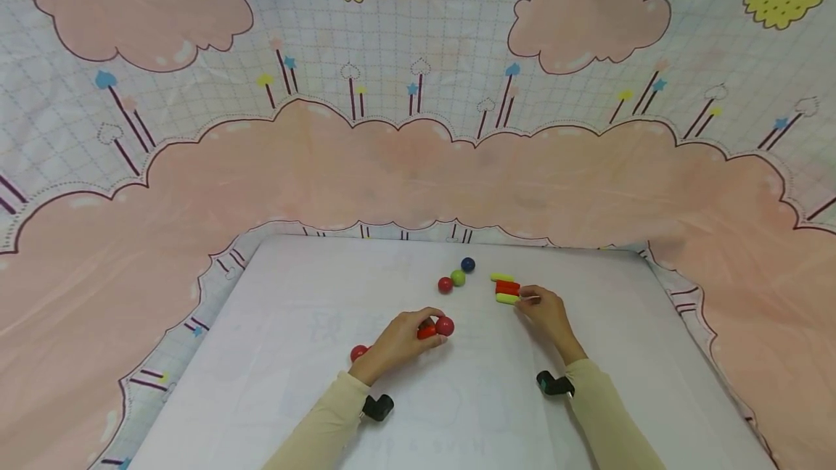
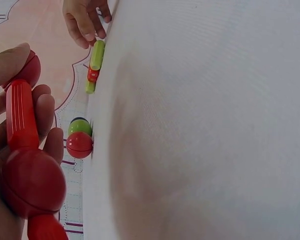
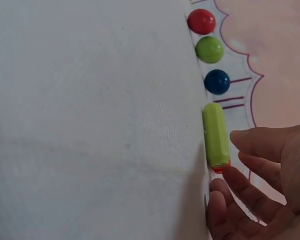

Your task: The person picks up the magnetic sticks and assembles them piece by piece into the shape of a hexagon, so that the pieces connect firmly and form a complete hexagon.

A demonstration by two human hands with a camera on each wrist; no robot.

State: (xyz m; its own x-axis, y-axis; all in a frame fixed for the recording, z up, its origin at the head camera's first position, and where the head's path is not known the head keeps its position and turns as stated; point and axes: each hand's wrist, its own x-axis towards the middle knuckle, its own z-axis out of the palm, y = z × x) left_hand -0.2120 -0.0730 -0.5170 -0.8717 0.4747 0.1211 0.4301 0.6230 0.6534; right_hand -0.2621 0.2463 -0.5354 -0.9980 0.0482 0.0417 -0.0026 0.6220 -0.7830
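Note:
My left hand (image 1: 397, 339) grips a toy chain of red balls and ribbed red rods. One red ball (image 1: 445, 326) shows at the fingertips, beside a red rod (image 1: 427, 332); another red ball (image 1: 358, 353) sticks out behind the wrist. In the left wrist view, a larger-looking ball (image 2: 34, 183) links two rods, the lower one cut off by the frame. My right hand (image 1: 548, 316) reaches to the right end of a small row of rods, red ones (image 1: 506, 287) between two yellow-green rods (image 1: 506, 299). Its thumb and fingers are spread around that end in the right wrist view.
Left of the rods, a red ball (image 1: 445, 285), a green ball (image 1: 458, 278) and a dark blue ball (image 1: 468, 265) lie in a slanting line on the white table (image 1: 294, 296). A cloud-patterned cloth (image 1: 418, 172) hangs behind the table's far edge.

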